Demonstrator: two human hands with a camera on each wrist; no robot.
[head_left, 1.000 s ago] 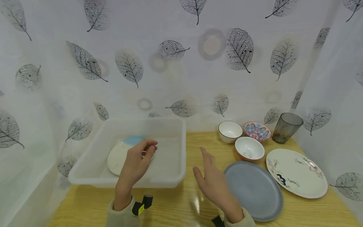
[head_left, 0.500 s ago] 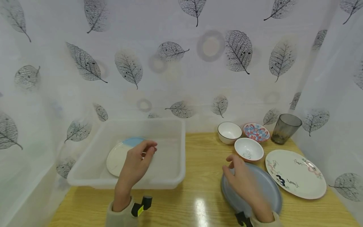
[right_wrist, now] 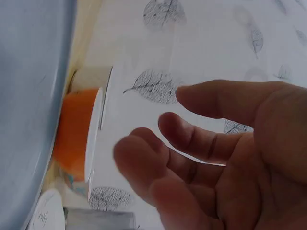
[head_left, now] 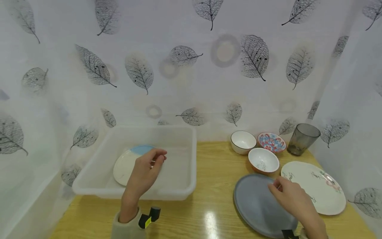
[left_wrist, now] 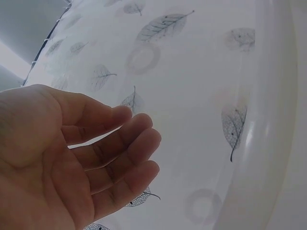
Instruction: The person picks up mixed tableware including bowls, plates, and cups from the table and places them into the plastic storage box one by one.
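Over the white plastic basin point(head_left: 179, 166) hovers my left hand point(head_left: 144, 171), its fingers loosely bent. The left wrist view shows nothing in that hand. Inside the basin lies a cream plate point(head_left: 123, 166) with a blue edge section, partly hidden behind the hand. My right hand point(head_left: 293, 197) is above the right side of a grey-blue plate point(head_left: 256, 200). Its fingers point(right_wrist: 139, 160) are loosely bent and nothing is between them and the thumb. Beside that plate, a cream oval plate point(head_left: 325, 186) with flowers and lettering is partly covered by the right hand.
Behind the plates stand a white bowl with a dark rim point(head_left: 243, 142), a red-and-blue patterned bowl point(head_left: 271, 142) and a bowl with an orange outside point(head_left: 263, 160). A smoky grey cup point(head_left: 303, 139) is at the back right. Leaf-printed curtains surround the wooden table point(head_left: 209, 186).
My right hand has moved rightward from beside the basin, across the grey-blue plate towards the oval plate, and its fingers have bent more. The left hand stays over the basin.
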